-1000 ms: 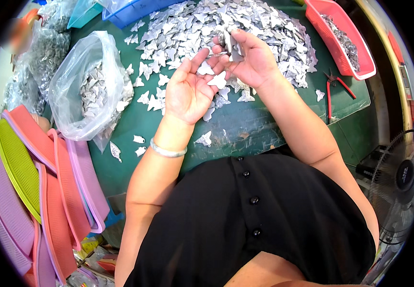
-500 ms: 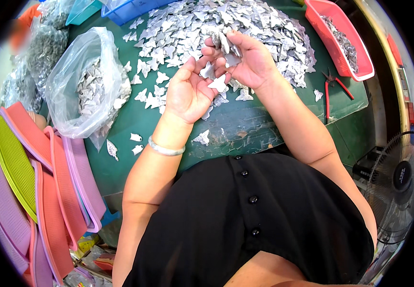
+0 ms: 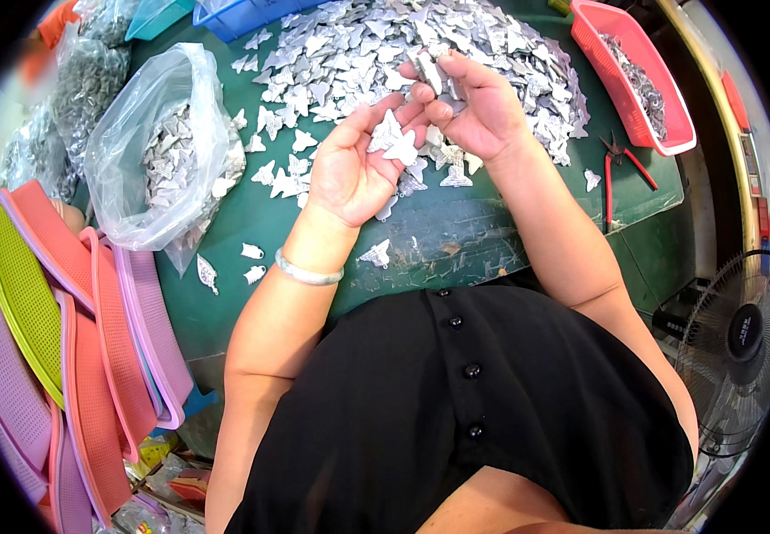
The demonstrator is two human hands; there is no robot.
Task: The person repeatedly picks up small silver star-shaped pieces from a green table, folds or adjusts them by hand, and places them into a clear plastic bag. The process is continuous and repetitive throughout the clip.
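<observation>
Palm up, my left hand (image 3: 340, 182) cradles a few silver butterfly-shaped metal pieces (image 3: 394, 141) on its curled fingers. My right hand (image 3: 489, 114), close beside it, pinches several more metal pieces (image 3: 429, 75) between thumb and fingers; part of them is hidden. Both hands are over the near edge of a large heap of butterfly pieces (image 3: 323, 67) on the green table (image 3: 305, 245). A few pieces lie loose below my hands, one butterfly piece (image 3: 376, 254) near the table's front edge.
At left stands an open clear plastic bag (image 3: 113, 191) of metal pieces, with stacked colored plastic baskets (image 3: 109, 392) nearer. A red basket (image 3: 680, 142) holds small parts at right, near red-handled pliers (image 3: 610, 182). A fan (image 3: 743, 334) stands lower right; a blue bin (image 3: 251, 20) sits behind.
The pieces in my left hand have shifted and lie flatter on the fingers. My right hand has moved slightly right, and its pieces have turned.
</observation>
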